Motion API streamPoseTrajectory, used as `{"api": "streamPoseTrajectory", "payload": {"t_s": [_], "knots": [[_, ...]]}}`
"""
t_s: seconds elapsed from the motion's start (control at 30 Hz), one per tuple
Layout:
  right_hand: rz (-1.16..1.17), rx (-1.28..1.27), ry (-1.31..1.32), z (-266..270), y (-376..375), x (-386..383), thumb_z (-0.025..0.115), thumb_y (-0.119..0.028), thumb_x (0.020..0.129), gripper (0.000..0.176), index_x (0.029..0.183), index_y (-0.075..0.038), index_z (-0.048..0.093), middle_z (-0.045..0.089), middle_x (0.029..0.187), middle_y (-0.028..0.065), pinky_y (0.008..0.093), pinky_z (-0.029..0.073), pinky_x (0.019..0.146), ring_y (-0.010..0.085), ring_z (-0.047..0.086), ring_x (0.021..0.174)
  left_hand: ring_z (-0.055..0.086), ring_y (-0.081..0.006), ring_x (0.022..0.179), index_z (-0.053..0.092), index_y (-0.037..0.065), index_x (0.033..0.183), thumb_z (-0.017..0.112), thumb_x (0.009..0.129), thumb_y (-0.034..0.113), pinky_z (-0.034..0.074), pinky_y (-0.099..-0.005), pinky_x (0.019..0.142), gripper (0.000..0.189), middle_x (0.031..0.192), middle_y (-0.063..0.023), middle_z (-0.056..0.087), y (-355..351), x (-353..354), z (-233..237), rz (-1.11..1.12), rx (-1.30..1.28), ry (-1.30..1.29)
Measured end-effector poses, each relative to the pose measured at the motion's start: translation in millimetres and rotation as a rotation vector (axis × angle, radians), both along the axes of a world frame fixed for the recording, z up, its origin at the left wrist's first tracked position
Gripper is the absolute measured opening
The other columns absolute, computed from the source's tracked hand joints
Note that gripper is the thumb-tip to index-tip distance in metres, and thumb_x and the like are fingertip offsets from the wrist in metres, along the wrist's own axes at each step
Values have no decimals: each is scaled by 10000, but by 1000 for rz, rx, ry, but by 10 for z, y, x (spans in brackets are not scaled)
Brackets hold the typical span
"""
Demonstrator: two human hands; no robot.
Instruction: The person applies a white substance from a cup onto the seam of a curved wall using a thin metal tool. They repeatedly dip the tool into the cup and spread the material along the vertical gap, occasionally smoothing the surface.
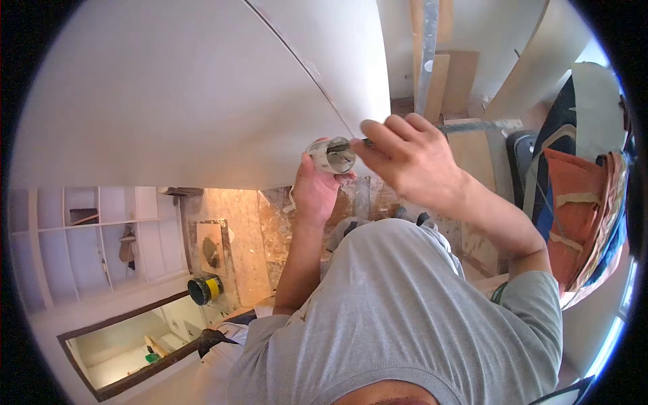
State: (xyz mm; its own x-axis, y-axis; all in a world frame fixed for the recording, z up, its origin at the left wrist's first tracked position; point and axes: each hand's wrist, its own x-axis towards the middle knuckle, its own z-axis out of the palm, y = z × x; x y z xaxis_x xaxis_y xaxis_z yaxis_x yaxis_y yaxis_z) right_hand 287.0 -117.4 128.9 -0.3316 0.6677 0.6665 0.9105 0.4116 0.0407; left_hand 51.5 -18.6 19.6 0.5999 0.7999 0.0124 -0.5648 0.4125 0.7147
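Observation:
My left hand point(317, 194) is wrapped around a small clear cup point(322, 156), tilted so its mouth faces right. Inside the cup there are grey smears and the dark end of a tool. Close over the cup's mouth, my right hand point(413, 156) is closed around a thin dark-handled tool point(365, 142); its working end is inside the cup, and most of the handle is hidden by the fingers. Just beyond both hands stands a large white panel point(202, 94) with a dark seam running diagonally toward the cup.
At lower left, a black bucket with a yellow band point(214, 288) stands near a dark-framed opening point(121, 388). White shelving point(135, 202) is behind it. Wooden boards point(461, 81) lean at upper right. Orange cloth bags point(574, 189) hang or lie at far right.

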Motion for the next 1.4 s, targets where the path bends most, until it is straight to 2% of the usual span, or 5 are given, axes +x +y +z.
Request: {"api": "streamPoseTrajectory", "payload": {"t_s": [0.2, 0.5, 0.73, 1.0, 1.4], "knots": [[-5, -11, 321, -183, -106, 128, 769, 17, 726, 487, 1177, -141, 862, 717, 1099, 27, 379, 569, 724, 209, 695, 867, 767, -322, 1060, 631, 43, 1469, 467, 1185, 597, 624, -500, 910, 644, 1252, -150, 778, 20, -71, -24, -15, -41, -87], [29, -74, 534, -317, -85, 78, 804, 45, 721, 495, 1170, -156, 869, 740, 1085, 21, 400, 603, 734, 218, 728, 890, 734, -339, 1064, 654, 57, 1451, 435, 1181, 634, 607, -502, 908, 674, 1246, -142, 769, 39, -36, -155, -45, -125, -147], [-40, -42, -4, 1, -59, -172, 775, -198, 763, 151, 836, -67, 765, 642, 1031, 57, 356, 476, 694, 212, 624, 882, 732, -338, 1183, 628, 68, 1483, 429, 1196, 590, 597, -517, 952, 629, 1345, -145, 758, 6, -44, -171, -125, -29, -145], [-51, -88, -164, -36, 66, -367, 783, -193, 753, 120, 740, -76, 760, 657, 1093, 67, 362, 505, 720, 216, 648, 986, 718, -267, 1249, 537, 63, 1544, 575, 1131, 642, 612, -496, 979, 712, 1398, -114, 714, -113, 28, -87, 75, 22, 109], [-18, -73, 372, -308, -134, -74, 795, 2, 707, 481, 1165, -133, 857, 711, 1165, 47, 400, 592, 765, 239, 714, 899, 755, -310, 1042, 656, 60, 1441, 468, 1169, 642, 626, -473, 898, 669, 1213, -145, 783, -34, -113, -194, 32, -95, -49]]}}
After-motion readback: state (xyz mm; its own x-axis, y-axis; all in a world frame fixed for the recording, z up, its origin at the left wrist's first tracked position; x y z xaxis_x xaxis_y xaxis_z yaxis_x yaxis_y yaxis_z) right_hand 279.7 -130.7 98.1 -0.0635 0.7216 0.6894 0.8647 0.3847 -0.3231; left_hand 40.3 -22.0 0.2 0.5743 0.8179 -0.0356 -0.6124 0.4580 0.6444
